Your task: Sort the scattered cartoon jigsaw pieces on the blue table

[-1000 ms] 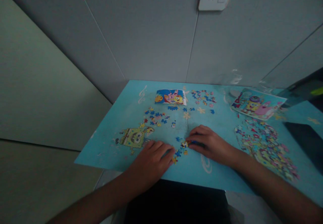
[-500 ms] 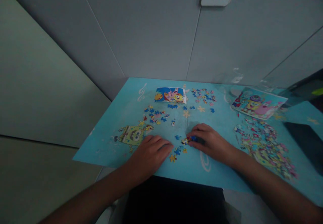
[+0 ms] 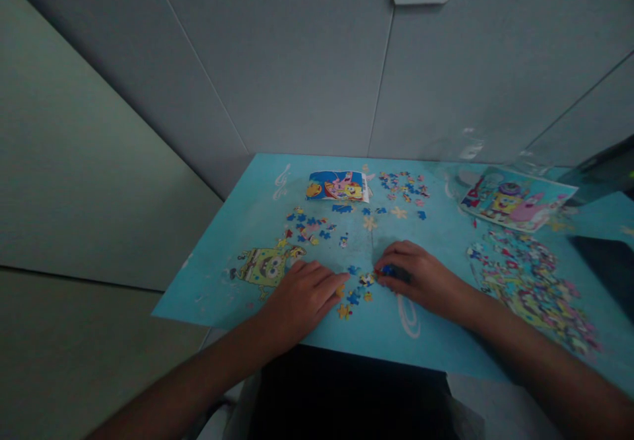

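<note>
My left hand [image 3: 308, 296] rests low over the table mat, with a small yellow puzzle piece [image 3: 340, 290] between its thumb and index finger. Across from it, my right hand [image 3: 416, 269] has its fingers closed around a blue and red puzzle piece [image 3: 389, 271], partly hidden by the fingers. Between the hands lies a small cluster of blue and yellow puzzle pieces [image 3: 353, 296], some touching. A dark and yellow patterned piece [image 3: 366, 279] sits beside my right fingertips. Whether it is joined to the held piece I cannot tell.
Loose pieces [image 3: 310, 227] lie left of centre, others [image 3: 406, 185] at the back. A small picture card [image 3: 337, 186] stands near the wall. On the right are a larger picture sheet [image 3: 518, 201], a big pile of pieces [image 3: 535, 288] and a dark flat object [image 3: 604, 275].
My left hand has moved slightly right, its index finger stretching toward the cluster, and a yellow piece now shows at its fingertips. My right hand keeps its grip; the view has shifted slightly.
</note>
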Demonstrator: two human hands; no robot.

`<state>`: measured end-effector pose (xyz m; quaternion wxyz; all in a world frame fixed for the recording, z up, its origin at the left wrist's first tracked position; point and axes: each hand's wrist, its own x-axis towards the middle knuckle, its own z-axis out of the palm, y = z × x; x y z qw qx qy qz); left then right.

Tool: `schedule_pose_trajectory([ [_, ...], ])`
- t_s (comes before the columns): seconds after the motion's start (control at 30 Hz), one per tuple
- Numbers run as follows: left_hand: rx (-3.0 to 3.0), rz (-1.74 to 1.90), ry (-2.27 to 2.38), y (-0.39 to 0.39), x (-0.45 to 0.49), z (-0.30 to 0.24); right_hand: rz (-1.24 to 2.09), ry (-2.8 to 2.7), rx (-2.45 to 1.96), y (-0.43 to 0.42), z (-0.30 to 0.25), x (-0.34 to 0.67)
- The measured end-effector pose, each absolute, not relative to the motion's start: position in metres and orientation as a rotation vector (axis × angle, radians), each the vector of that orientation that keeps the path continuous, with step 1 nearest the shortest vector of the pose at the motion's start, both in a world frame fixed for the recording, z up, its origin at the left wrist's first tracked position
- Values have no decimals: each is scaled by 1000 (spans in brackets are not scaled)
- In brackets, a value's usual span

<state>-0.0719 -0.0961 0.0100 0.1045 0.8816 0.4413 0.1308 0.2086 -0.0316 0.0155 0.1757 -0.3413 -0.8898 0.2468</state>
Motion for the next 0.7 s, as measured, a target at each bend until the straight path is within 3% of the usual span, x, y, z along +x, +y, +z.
schedule_pose_trajectory([
  [0.7, 2483, 430, 1345, -91, -73, 13, 865, -2480, -1032, -30, 21, 210],
])
